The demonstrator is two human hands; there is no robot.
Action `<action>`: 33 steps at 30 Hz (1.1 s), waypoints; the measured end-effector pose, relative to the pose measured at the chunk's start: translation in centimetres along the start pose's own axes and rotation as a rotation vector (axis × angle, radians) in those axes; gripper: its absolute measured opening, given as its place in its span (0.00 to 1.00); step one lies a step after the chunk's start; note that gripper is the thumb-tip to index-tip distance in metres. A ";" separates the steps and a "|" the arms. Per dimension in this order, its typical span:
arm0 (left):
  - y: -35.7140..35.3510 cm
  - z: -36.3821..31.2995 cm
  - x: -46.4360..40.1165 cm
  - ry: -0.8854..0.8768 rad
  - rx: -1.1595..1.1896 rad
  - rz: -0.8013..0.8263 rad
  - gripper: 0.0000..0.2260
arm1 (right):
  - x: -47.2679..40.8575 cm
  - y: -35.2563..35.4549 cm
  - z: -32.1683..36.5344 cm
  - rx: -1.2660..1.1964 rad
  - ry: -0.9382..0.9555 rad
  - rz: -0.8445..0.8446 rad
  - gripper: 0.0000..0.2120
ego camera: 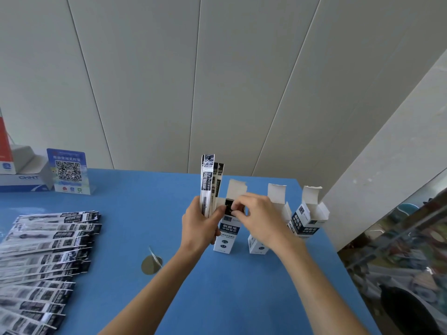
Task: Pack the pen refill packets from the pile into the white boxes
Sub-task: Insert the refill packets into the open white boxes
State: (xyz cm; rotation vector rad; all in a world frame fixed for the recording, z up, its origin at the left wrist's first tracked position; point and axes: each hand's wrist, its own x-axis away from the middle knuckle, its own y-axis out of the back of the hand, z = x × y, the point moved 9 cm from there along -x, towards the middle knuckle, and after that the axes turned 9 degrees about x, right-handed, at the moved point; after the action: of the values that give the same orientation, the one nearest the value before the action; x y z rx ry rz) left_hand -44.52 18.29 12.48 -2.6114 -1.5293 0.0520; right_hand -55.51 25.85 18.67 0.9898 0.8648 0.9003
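Three white boxes with dark blue labels stand upright with open top flaps on the blue table: the nearest box [226,235], a middle box [257,246] and a right box [306,223]. My left hand [198,226] grips a bunch of black-and-white pen refill packets [208,182] upright beside the nearest box. My right hand [256,216] pinches the dark top end of a packet [228,206] at the mouth of the nearest box. The pile of packets [43,259] lies fanned out at the left of the table.
A blue QR-code stand [68,170] and a white and blue carton [21,181] sit at the table's far left. A round silvery sticker [150,264] lies on the table in front of my arms. A glass counter [399,250] borders the table's right edge.
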 end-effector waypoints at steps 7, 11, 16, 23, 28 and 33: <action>0.0 0.0 0.1 -0.001 0.001 0.001 0.08 | -0.2 0.1 0.5 0.042 0.018 0.000 0.03; -0.1 0.0 0.2 0.000 0.004 0.002 0.08 | -0.5 0.4 0.8 0.090 0.013 0.007 0.03; 0.0 -0.1 0.2 0.002 0.015 -0.005 0.08 | -0.6 2.7 0.4 -0.066 -0.041 -0.152 0.02; 0.1 0.1 0.3 0.001 -0.002 -0.009 0.08 | -0.1 -0.4 0.1 0.125 -0.094 0.163 0.08; 0.1 -0.1 0.5 -0.003 -0.007 -0.002 0.09 | 0.1 -0.9 0.5 0.106 -0.047 0.188 0.15; 0.7 -0.8 1.0 -0.016 0.007 0.003 0.11 | 0.1 1.1 0.5 -0.019 -0.083 -0.016 0.13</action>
State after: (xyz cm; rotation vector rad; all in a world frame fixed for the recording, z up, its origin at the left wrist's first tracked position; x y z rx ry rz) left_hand -43.37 18.70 13.23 -2.6147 -1.5271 0.0781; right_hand -55.20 26.11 19.80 0.9952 0.7919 0.8465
